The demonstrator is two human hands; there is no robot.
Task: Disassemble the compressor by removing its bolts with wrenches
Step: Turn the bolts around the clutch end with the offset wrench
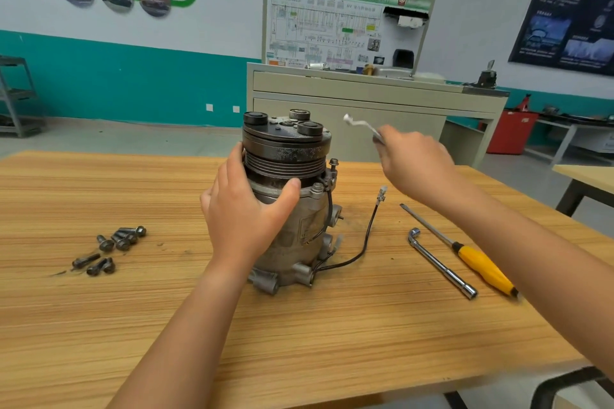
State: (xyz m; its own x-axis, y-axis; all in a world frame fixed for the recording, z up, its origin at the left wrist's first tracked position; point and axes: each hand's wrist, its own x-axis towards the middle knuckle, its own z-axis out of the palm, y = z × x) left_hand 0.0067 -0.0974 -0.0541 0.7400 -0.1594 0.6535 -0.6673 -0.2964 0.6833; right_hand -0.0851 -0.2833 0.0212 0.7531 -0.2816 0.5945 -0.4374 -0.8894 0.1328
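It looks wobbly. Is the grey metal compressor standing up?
Upright: the grey metal compressor stands pulley-up on the wooden table.

Left hand (239, 212) grips the upright compressor (285, 149) on the table (332, 342); right hand (415, 163) holds a wrench (358, 124) aloft.

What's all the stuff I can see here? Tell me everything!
compressor: one, grey and black, upright mid-table
loose bolts: about seven, dark, on table left of compressor
small wrench: one, silver, raised in right hand
L-shaped wrench: one, silver, lying on table, right
screwdriver: one, yellow handle, beside L-shaped wrench
cable: one, black, trailing from compressor
table: one, wood
cabinet: one, beige, behind table
left hand: holds compressor's side
right hand: grips small wrench
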